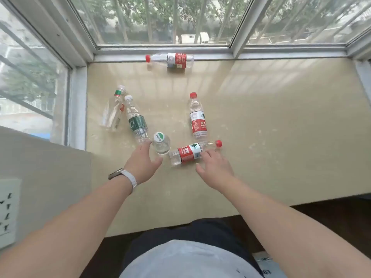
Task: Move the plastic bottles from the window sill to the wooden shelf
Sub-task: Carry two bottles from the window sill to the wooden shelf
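Several clear plastic bottles are on the beige window sill (261, 117). An upright bottle with a white-green cap (161, 144) stands just right of my left hand (143, 161), whose fingers are spread beside it. A red-labelled bottle (192, 153) lies on its side right in front of my right hand (214, 167), fingertips at its label. Another red-labelled bottle (197, 117) lies behind it, and a third (170, 60) lies by the window frame. A green-labelled bottle (136, 120) and a clear one (113, 111) lie at the left. No wooden shelf is in view.
Window glass and white frames (80, 105) enclose the sill at the back and left. A wall socket plate (8, 211) is at the lower left. The sill's front edge (200, 221) runs just above my torso.
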{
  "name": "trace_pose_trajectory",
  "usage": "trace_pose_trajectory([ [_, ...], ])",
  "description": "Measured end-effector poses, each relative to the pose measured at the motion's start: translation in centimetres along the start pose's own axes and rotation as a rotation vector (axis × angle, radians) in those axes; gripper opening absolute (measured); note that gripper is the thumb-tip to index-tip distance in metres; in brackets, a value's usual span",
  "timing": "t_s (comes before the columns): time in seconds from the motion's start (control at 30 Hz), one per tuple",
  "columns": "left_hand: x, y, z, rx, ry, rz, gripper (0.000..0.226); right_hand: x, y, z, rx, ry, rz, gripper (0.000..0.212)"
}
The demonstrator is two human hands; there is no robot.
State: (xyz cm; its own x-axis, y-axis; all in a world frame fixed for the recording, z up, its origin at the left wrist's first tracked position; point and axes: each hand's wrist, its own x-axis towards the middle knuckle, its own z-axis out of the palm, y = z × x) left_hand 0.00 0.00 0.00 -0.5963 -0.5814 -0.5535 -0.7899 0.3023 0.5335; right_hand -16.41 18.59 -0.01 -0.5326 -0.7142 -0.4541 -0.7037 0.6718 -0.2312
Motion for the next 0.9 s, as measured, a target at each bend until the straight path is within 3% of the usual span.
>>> trace_pose_trajectory([
  [0.2,2.9,-0.2,1.4,-0.207,0.033,-0.069,0.063,2.6,0.5,3.3,0.383,-0.003,0.403,0.046],
  [0.37,4.2,-0.1,2.3,-0.294,0.073,-0.121,0.053,5.4,-0.5,5.1,0.793,0.1,0.735,0.055],
  [0.5,5.0,-0.7,3.2,-0.304,0.076,-0.147,0.052,8.0,-2.3,6.5,1.025,0.189,0.926,0.084],
  [0.63,5.9,-1.4,3.7,-0.319,0.062,-0.181,0.066,10.1,-3.2,7.9,1.155,0.2,1.074,0.1],
  [0.77,6.6,-1.6,3.7,-0.338,0.036,-0.17,0.063,11.5,-3.3,8.9,1.223,0.2,1.174,0.097],
  [0.9,7.1,-1.0,3.4,-0.369,0.038,-0.17,0.052,12.2,-3.1,8.3,1.34,0.197,1.239,0.077],
])
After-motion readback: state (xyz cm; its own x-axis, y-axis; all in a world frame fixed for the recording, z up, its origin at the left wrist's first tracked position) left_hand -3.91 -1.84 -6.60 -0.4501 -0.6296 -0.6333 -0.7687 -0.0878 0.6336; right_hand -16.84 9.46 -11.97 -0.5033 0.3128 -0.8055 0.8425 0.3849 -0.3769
